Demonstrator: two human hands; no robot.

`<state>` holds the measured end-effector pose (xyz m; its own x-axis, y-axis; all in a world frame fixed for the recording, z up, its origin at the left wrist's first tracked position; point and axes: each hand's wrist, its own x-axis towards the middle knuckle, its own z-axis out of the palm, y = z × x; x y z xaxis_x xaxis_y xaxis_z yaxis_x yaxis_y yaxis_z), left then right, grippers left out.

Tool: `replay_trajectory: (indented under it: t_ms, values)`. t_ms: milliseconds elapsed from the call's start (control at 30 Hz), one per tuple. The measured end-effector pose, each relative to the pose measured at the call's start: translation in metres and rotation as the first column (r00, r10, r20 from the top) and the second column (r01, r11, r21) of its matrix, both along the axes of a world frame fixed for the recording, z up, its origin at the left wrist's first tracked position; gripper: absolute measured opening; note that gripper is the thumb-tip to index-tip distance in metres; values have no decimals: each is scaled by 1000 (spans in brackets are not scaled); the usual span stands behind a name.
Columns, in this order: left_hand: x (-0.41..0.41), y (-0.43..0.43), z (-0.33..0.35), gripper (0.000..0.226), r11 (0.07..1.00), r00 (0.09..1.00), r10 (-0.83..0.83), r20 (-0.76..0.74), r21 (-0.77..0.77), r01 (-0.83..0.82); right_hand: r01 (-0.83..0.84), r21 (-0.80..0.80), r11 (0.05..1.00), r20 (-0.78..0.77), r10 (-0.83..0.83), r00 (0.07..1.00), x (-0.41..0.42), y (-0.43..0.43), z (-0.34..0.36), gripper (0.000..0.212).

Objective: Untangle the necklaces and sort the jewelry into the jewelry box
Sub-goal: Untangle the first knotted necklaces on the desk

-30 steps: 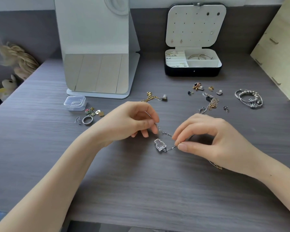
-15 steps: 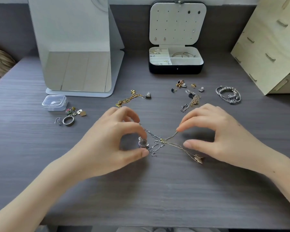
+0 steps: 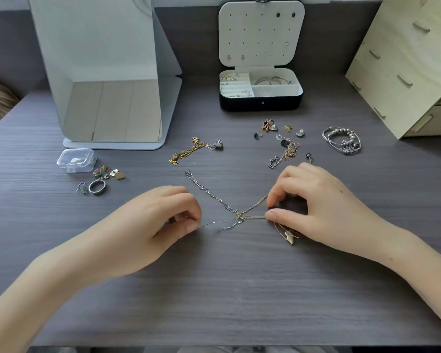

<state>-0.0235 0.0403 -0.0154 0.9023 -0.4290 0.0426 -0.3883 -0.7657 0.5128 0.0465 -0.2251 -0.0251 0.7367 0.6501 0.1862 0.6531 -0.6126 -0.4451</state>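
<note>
A silver chain and a thin gold chain cross at a small knot in the middle of the grey table. My left hand pinches one end of the silver chain; its pendant is hidden inside the fingers. My right hand pinches the gold chain in two places, between forefinger and thumb. The gold chain's pale pendant lies under that hand. The black jewelry box stands open at the back with rings and a bangle inside.
A gold necklace, loose earrings and a tangle, and beaded bracelets lie behind my hands. A clear case, charms and a ring sit left. A mirror and a wooden drawer unit flank the box.
My hands have moved apart and stretched the two chains out from the knot. The silver chain's free end now lies straight toward the back left. The silver pendant has gone inside my left hand.
</note>
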Motion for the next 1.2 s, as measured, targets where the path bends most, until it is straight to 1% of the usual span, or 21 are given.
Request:
replay_trajectory:
  t_ms: [100, 167, 300, 400, 533, 600, 667, 767, 867, 967, 1067, 1133, 1200]
  values:
    - [-1, 9, 3, 15, 999, 1000, 23, 4, 25, -23, -7, -7, 1000, -14, 7, 1000, 0, -1, 1, 20]
    - [-1, 12, 5, 15, 999, 1000, 20, -3, 39, -20, -12, -9, 1000, -22, 12, 1000, -1, -1, 1, 21]
    - [-1, 15, 6, 17, 998, 1000, -18, -20, 60, 19, -24, -3, 1000, -25, 24, 999, -2, -1, 1, 22]
    - [-2, 16, 8, 17, 991, 997, -73, -38, 105, 77, -52, -9, 999, -39, 52, 998, -5, -1, 2, 20]
    - [-8, 14, 11, 20, 988, 994, -84, -70, 127, 92, -113, -22, 993, -60, 111, 992, -11, -1, 3, 24]
    - [-9, 9, 14, 24, 992, 996, -64, -63, 106, 71, -123, 2, 992, -60, 123, 991, -13, 1, 3, 23]
    - [-6, 1, 17, 27, 998, 999, -32, -22, 61, 33, -120, 45, 992, -51, 122, 991, -14, 6, 3, 19]
    - [6, -18, 17, 25, 999, 999, 35, 18, 33, -36, -118, 68, 991, 24, 117, 993, -13, 20, 3, 18]
    - [20, -34, 15, 9, 997, 997, 74, -18, 9, -74, -136, 50, 989, 82, 132, 988, -12, 33, 2, 22]
    - [33, -40, 16, 10, 993, 991, 96, -93, -66, -102, -167, 14, 986, 108, 165, 980, -9, 41, 1, 24]
    - [38, -40, 15, 11, 983, 982, 81, -171, -151, -107, -194, -24, 981, 130, 195, 972, -6, 44, 1, 23]
    - [36, -41, 11, 11, 984, 981, 59, -185, -156, -88, -214, -48, 976, 137, 218, 966, -5, 45, 0, 22]
    - [33, -41, 7, 10, 989, 982, 51, -180, -127, -75, -228, -65, 972, 136, 235, 963, -6, 43, -1, 22]
